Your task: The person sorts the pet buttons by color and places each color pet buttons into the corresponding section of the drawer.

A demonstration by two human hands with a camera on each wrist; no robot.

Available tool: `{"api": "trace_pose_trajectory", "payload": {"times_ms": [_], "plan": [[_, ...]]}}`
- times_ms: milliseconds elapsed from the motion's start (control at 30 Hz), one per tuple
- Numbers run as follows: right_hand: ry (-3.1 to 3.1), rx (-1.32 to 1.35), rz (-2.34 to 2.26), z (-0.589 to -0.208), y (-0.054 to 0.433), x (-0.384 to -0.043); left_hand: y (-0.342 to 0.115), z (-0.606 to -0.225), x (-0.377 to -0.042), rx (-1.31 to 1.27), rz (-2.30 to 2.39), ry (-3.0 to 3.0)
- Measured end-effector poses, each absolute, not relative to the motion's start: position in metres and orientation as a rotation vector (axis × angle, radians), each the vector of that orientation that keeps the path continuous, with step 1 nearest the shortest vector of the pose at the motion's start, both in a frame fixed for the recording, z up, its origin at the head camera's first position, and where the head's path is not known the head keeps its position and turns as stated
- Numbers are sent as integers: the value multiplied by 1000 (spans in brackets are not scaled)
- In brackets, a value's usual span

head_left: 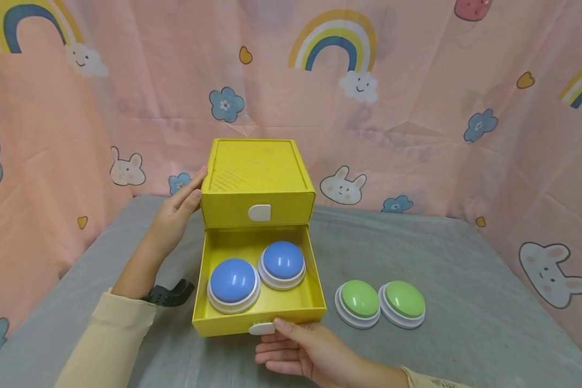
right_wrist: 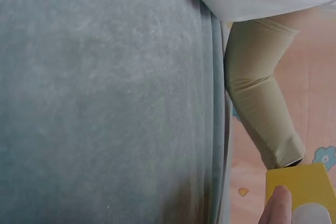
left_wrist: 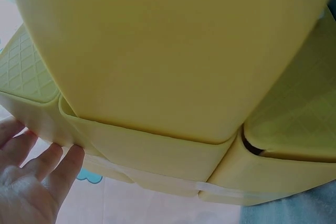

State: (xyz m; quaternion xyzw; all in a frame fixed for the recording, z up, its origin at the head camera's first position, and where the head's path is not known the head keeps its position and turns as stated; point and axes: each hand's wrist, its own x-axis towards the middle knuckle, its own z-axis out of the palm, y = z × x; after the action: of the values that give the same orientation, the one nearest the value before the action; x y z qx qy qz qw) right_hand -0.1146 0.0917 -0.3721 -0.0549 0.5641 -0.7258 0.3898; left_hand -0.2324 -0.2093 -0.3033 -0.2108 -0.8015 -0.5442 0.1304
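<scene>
A yellow two-drawer box [head_left: 259,166] stands in the head view, its lower drawer [head_left: 212,325] pulled out. Two blue dome buttons on white bases lie inside, one at the left [head_left: 233,280] and one farther back at the right [head_left: 283,260]. My left hand [head_left: 168,222] rests its extended fingers against the box's left side; the left wrist view shows the fingertips on the yellow wall. At the drawer front, my right hand [head_left: 315,347] touches the panel with its thumb, right beside the white pull tab [head_left: 261,328]. Its other fingers lie loosely below, gripping nothing visible.
Two green dome buttons, a nearer-left one [head_left: 359,299] and one beside it [head_left: 405,299], sit on the grey cloth [head_left: 446,269] right of the drawer. A pink patterned curtain [head_left: 174,81] surrounds the table's back and sides.
</scene>
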Motion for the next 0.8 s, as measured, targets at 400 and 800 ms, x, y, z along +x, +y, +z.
{"api": "trace_pose_trajectory", "payload": {"times_ms": [400, 800], "plan": [[1407, -69, -1903, -373, 88, -113, -210, -304, -233, -628, -1572, -2325], [1409, -44, -1925, -376, 86, -113, -211, -305, -234, -639, -1588, -2311]]}}
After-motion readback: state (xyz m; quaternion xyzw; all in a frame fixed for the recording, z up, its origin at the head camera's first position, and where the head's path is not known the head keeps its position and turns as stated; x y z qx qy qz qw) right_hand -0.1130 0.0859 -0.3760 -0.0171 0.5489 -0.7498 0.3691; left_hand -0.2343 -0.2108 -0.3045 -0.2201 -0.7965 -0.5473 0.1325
